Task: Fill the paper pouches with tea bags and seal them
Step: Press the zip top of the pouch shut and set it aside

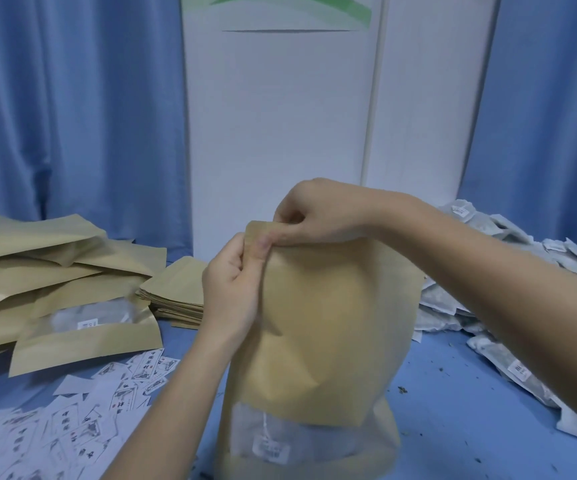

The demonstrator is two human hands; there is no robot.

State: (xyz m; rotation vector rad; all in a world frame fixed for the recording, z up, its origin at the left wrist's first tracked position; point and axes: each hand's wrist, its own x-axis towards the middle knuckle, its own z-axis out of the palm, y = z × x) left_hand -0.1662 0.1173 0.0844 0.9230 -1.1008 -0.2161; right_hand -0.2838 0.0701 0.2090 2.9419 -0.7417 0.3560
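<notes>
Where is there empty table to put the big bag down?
Bare blue table shows right of the upright pouch, bordered by the loose tea bags; only crumbs lie there. A smaller gap sits between the paper labels and the flat pouch stack. The left side is crowded with filled pouches.

The whole scene is being lit pretty evenly by soft, cool, bluish light, so hardly any hard shadows are being cast, just faint ones under the pouch (315, 327) and the forearms. Straight lines on the white panel (280, 116) are being bent a bit toward the edges by the wide-angle lens. Some softness is being shown all over, and the printed slips (72, 420) at the lower left are being blurred too much to be read.
</notes>
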